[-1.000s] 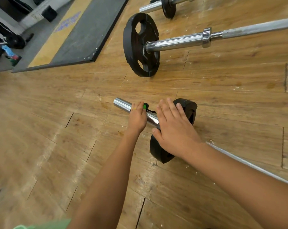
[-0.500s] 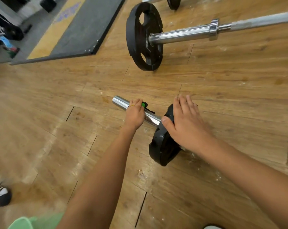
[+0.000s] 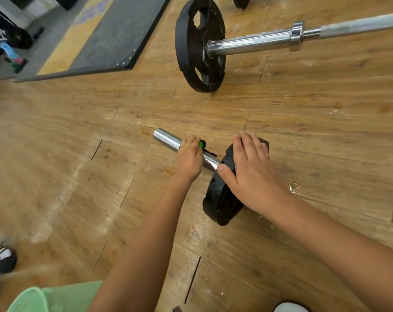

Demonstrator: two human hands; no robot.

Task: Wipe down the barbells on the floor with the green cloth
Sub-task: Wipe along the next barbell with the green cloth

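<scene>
The near barbell's chrome sleeve (image 3: 166,138) lies on the wooden floor with a black plate (image 3: 222,206) on it. My left hand (image 3: 188,158) grips the sleeve, and a small bright green and black item (image 3: 202,144) peeks out past its fingertips. I cannot tell what that item is. My right hand (image 3: 249,170) lies over the plate's top rim, fingers straight and thumb on the plate's near face. A second barbell (image 3: 258,42) with a black plate (image 3: 200,45) lies further away.
A dark rubber mat (image 3: 114,39) with a yellow strip lies at the far left. A black and white shoe (image 3: 1,258) is at the left edge. Pale green fabric and a pale green rim (image 3: 31,299) sit at the bottom left. Another small plate (image 3: 241,1) shows at the top.
My right hand has slid from the plate's face up onto its top rim, and the plate stands more upright. My left hand stays on the sleeve.
</scene>
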